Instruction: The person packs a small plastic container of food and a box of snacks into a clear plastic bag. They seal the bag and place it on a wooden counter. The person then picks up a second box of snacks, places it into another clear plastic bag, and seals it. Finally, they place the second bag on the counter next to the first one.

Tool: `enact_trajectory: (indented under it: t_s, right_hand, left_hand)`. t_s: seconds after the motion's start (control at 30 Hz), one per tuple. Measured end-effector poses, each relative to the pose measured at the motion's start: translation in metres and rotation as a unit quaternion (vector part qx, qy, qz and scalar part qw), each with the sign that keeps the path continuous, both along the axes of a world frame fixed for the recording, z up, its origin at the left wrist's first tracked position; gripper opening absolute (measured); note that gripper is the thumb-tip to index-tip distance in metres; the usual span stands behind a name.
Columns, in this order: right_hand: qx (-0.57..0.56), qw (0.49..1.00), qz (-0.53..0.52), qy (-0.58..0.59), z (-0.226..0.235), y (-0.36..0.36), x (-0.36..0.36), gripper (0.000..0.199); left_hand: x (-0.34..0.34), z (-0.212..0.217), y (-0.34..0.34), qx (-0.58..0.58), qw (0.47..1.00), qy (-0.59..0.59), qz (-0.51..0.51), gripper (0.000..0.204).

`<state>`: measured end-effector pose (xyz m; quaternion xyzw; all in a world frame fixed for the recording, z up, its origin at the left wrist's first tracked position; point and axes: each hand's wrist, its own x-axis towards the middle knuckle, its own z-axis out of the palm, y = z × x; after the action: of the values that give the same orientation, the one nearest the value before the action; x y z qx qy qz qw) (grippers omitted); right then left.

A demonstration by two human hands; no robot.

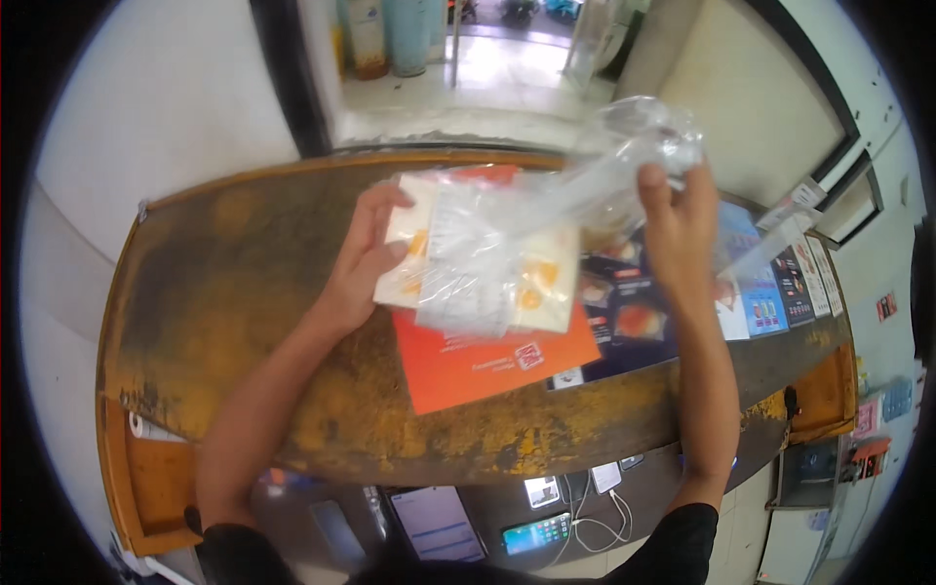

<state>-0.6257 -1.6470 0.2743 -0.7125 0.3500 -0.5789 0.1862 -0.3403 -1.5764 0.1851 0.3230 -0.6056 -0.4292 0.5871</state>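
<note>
A cream box with orange print is wrapped in a clear plastic bag, and a white printed slip lies over its face. My left hand is closed on the box's left edge, thumb in front. Up and to the right, my right hand grips the gathered top of the bag, stretching it away from the box. Both are held above the wooden counter. Beneath the box an orange leaflet shows, next to a dark menu sheet with food pictures.
The worn wooden counter curves across the view. More printed menu sheets stretch along its right side. On a lower shelf near me lie a tablet, a lit phone and white cables. Behind the counter is a doorway.
</note>
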Motion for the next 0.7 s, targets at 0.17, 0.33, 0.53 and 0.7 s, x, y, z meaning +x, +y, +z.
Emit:
enact_trajectory:
  t_s: [0.17,0.33,0.53,0.7]
  right_hand:
    - [-0.048,0.997,0.007,0.057,-0.01,-0.009,-0.017,0.05]
    - [-0.023,0.994,-0.072,0.082,-0.017,0.0,-0.013,0.052]
    - [-0.062,0.989,-0.122,0.048,-0.038,0.005,-0.003,0.065]
    - [-0.158,0.974,-0.159,0.033,-0.053,-0.007,-0.014,0.064]
  left_hand:
    - [0.013,-0.004,0.001,-0.103,0.992,-0.03,0.063,0.046]
    - [0.029,-0.018,-0.003,-0.147,0.977,-0.079,0.134,0.047]
    - [0.036,-0.02,-0.001,-0.159,0.973,-0.078,0.15,0.046]
    - [0.031,-0.019,-0.006,-0.158,0.975,-0.057,0.146,0.045]
